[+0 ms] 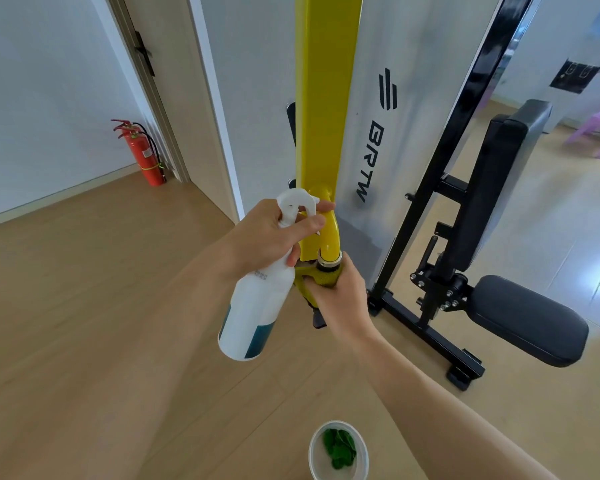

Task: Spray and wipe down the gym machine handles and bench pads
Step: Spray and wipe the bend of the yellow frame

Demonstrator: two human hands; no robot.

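Note:
My left hand point(274, 233) grips a white spray bottle point(255, 306) by its neck, with fingers on the trigger and the nozzle turned toward the machine's yellow arm point(326, 98). My right hand point(340, 292) is wrapped around the yellow handle point(328, 277) at the lower end of that arm, just below a metal collar. Most of the handle is hidden by my fingers. At the right, the black back pad point(496, 188) stands upright and the black seat pad point(530, 317) juts out below it.
The machine's silver panel point(395, 81) and black frame point(430, 327) stand behind the arm. A white bowl with a green cloth point(338, 450) sits on the wooden floor near my feet. A red fire extinguisher point(144, 155) stands by the door at the left.

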